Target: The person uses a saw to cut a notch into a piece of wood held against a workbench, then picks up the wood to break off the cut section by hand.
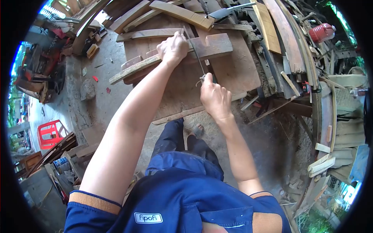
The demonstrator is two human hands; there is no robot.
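My left hand (pixel 173 47) is closed on a long wooden strip (pixel 134 69) that slants across wooden blocks on the work table. My right hand (pixel 216 97) is wrapped round the handle end of a saw (pixel 197 54). The thin blade runs from that hand up and to the left, beside my left hand, against the wood. A thick wooden block (pixel 218 44) lies to the right of the blade. Beneath these pieces is the brown board tabletop (pixel 233 73).
Planks (pixel 182 13) lie at the table's far edge, and more boards (pixel 285 35) are stacked to the right. A red container (pixel 322 33) is at the upper right. A red plastic chair (pixel 50 134) stands on the left. My foot (pixel 198 131) shows below the table's near edge.
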